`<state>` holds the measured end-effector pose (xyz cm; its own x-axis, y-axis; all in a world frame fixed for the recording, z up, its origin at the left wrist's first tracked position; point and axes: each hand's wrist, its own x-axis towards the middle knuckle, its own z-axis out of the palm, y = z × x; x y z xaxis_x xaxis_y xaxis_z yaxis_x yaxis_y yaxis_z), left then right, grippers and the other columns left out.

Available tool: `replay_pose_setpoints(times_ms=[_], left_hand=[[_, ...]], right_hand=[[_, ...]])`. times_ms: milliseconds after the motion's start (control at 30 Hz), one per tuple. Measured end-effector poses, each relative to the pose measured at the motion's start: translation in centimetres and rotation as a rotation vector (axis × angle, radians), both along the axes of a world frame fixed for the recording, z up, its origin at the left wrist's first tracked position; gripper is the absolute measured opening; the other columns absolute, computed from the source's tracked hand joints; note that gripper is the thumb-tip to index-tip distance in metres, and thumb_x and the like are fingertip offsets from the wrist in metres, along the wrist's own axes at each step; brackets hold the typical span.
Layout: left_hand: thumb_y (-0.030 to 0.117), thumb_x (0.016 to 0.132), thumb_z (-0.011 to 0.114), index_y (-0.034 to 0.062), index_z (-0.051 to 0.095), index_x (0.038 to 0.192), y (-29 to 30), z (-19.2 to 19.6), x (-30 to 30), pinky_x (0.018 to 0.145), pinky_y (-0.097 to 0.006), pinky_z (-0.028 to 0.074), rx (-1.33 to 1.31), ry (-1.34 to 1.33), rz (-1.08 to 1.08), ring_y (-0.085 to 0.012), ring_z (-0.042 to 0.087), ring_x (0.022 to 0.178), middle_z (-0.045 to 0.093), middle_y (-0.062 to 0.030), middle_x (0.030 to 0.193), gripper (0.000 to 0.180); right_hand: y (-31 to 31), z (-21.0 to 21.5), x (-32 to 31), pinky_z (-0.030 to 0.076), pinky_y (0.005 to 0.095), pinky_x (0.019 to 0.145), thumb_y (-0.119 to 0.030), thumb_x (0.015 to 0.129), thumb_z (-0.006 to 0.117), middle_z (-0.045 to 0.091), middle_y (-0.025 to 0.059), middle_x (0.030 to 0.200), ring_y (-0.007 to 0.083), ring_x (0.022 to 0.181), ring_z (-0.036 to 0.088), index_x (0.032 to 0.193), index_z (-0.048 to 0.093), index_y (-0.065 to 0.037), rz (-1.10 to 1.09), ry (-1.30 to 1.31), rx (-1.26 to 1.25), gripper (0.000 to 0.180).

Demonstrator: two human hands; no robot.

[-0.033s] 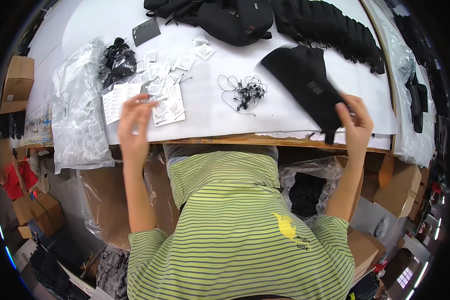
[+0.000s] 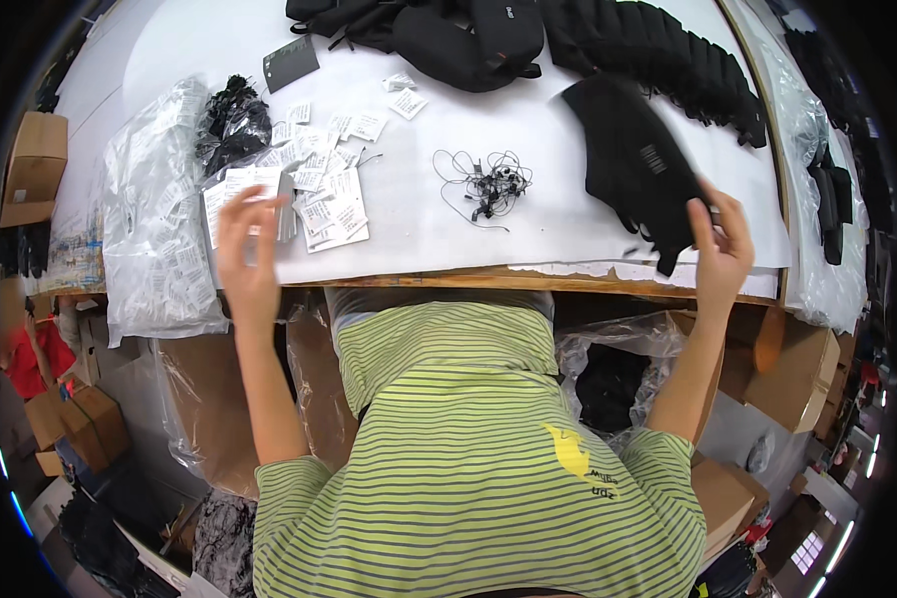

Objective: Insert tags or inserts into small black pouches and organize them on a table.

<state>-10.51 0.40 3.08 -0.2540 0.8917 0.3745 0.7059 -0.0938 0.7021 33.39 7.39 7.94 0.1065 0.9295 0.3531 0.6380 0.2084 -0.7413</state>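
My right hand grips the near right corner of a black fabric bag, thumb on top. The bag looks flat, carries a small pale printed patch, and is tilted and blurred at its far edge over the right part of the table. My left hand is raised, its fingers loosely apart and nothing visible in them, over a stack of white printed cards. Beside that stack lie more white printed tags, some in a loose heap. Between my hands sits a tangle of thin black cords.
Black bags are piled at the far side, with a row of folded black ones at far right. A clear plastic bag of labels hangs over the front edge at left, near a bunch of black cords. A dark card lies behind.
My right hand has shifted a little to the right, swinging the black bag right with it. My left hand has moved left, over the stacked cards.
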Motion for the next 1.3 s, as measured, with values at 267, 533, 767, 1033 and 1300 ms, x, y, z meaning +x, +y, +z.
replay_pose_setpoints(times_ms=[267,533,767,1033,1300], left_hand=[[0.037,0.087,0.06,0.0079,0.057,0.123,1.3,-6.3,-8.9,0.101,-0.043,0.034,-0.206,0.555,0.272,-0.0371,0.045,0.121,0.047,-0.0221,0.132,0.046],[0.04,0.084,0.063,0.0054,0.058,0.12,1.0,-5.7,-8.3,0.101,-0.04,0.036,-0.319,0.408,0.287,-0.035,0.047,0.119,0.051,-0.0194,0.13,0.051],[0.03,0.079,0.07,0.0055,0.058,0.116,1.6,-5.4,-8.5,0.09,-0.041,0.041,-0.188,0.45,0.307,-0.0316,0.053,0.101,0.058,-0.0138,0.106,0.046],[0.018,0.083,0.066,0.0002,0.053,0.105,2.4,-3.0,-8.2,0.082,-0.034,0.041,-0.371,0.185,0.381,-0.0252,0.053,0.085,0.056,-0.0108,0.09,0.031],[0.016,0.091,0.059,0.0028,0.044,0.101,0.2,0.0,-0.4,0.085,-0.026,0.039,0.062,-0.567,0.225,-0.0141,0.05,0.091,0.056,-0.0091,0.099,0.022]], right_hand=[[1.7,-7.9,1.7,0.048,0.0301,0.062,-0.018,0.082,0.066,0.053,0.0057,0.105,0.0159,0.065,0.053,0.121,0.061,-0.022,-0.2,-0.491,-0.07,0.039],[0.7,-6.5,0.3,0.044,0.0273,0.059,-0.016,0.083,0.066,0.055,0.0029,0.104,0.0141,0.07,0.051,0.108,0.067,-0.015,-0.254,-0.453,0.144,0.025],[-1.2,-9.1,-8.8,0.043,0.0309,0.055,-0.015,0.081,0.066,0.055,0.0041,0.08,0.0188,0.058,0.052,0.09,0.064,-0.01,0.296,-0.301,-0.224,0.011],[-1.7,-12.2,-11.4,0.046,0.032,0.058,-0.013,0.084,0.062,0.055,0.0073,0.083,0.0235,0.066,0.058,0.084,0.056,-0.004,0.392,-0.344,-0.238,0.01],[2.6,-2.8,-14.7,0.043,0.0218,0.056,-0.008,0.095,0.05,0.058,0.0092,0.077,0.0098,0.06,0.051,0.092,0.044,-0.002,0.567,0.905,-0.144,0.008]])
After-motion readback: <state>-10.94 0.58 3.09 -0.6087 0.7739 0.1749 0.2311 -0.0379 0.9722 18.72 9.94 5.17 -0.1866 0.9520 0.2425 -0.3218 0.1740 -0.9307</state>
